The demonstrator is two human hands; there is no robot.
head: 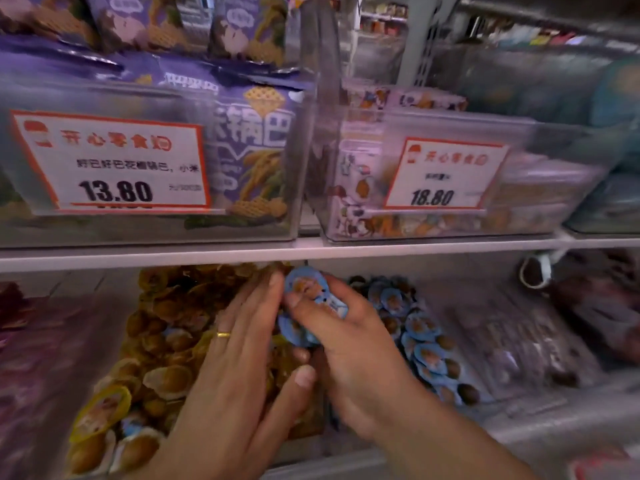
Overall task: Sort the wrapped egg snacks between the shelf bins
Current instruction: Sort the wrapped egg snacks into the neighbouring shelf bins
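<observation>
The right hand (341, 327) has its grip closed on a few blue-wrapped egg snacks (313, 306); the left hand (239, 344), fingers straight, rests on the yellow-wrapped pile (166, 327) just left. Best carry them right into the blue bin (420, 329), keeping the grip snug.

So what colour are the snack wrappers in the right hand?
Blue wrappers, held by the right hand; head view.

blue-wrapped egg snacks (313, 306), yellow-wrapped egg snacks (100, 412), purple bags (249, 161).
</observation>
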